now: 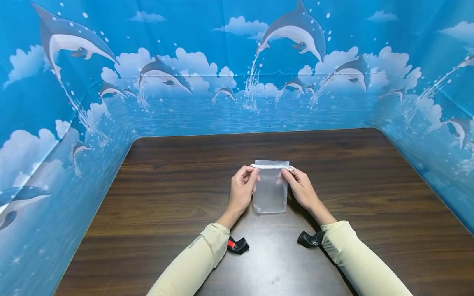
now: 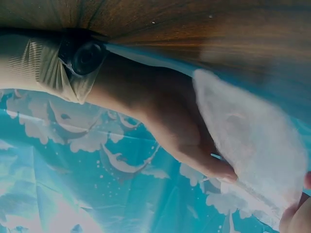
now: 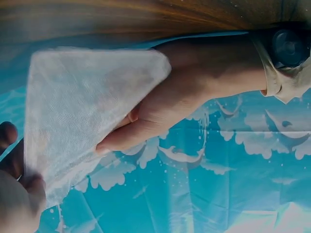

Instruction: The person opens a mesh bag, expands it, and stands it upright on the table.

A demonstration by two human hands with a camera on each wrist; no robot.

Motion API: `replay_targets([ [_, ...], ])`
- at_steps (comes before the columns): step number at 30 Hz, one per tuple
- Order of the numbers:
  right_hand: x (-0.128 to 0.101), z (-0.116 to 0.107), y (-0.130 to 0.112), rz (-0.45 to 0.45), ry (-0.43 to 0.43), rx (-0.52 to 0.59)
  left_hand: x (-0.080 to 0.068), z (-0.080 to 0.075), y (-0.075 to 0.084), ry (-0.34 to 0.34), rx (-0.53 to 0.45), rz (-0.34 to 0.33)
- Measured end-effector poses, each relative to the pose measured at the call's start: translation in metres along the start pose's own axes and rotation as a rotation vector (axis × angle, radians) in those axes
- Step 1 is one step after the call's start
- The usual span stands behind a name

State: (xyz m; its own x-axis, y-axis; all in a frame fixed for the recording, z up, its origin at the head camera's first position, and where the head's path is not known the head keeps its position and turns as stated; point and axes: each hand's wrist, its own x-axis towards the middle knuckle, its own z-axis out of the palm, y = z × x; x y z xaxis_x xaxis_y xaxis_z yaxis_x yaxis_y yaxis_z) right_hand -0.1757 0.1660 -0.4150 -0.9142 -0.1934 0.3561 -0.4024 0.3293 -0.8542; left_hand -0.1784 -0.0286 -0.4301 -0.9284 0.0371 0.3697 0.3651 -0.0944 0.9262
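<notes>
One translucent pouch [image 1: 270, 190]; two hands: left [image 1: 241, 190], right [image 1: 302, 188]; one table [image 1: 170, 193].

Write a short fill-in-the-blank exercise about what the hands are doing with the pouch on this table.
1. The small pouch is held by ____ hands at once.
2. The left hand and right hand pinch the pouch near its ____ edge.
3. The pouch is over a dark ____ table.
4. The backdrop shows leaping ____.

Missing words: two; top; wooden; dolphins
</notes>
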Motion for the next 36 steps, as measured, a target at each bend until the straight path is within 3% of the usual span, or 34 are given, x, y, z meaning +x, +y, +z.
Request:
replay_targets([
  [12,0.001,0.001,0.003,-0.018,0.001,0.043,0.000,-0.001,-0.001,-0.035,0.002,0.034],
  [18,0.002,0.000,0.002,-0.028,0.007,0.052,0.002,-0.002,-0.015,-0.015,0.008,0.017],
  [21,0.002,-0.001,0.002,-0.031,0.007,0.060,0.001,-0.003,-0.008,0.024,0.028,0.032],
  [25,0.001,-0.001,0.002,-0.040,-0.014,0.079,-0.001,-0.003,0.011,0.071,0.090,0.106],
  [31,-0.001,-0.001,0.001,-0.073,-0.063,0.110,0.000,0.000,0.014,-0.075,0.164,0.113],
  [36,-0.001,-0.001,0.007,-0.097,-0.057,0.139,0.000,0.001,0.009,-0.098,0.082,0.069],
])
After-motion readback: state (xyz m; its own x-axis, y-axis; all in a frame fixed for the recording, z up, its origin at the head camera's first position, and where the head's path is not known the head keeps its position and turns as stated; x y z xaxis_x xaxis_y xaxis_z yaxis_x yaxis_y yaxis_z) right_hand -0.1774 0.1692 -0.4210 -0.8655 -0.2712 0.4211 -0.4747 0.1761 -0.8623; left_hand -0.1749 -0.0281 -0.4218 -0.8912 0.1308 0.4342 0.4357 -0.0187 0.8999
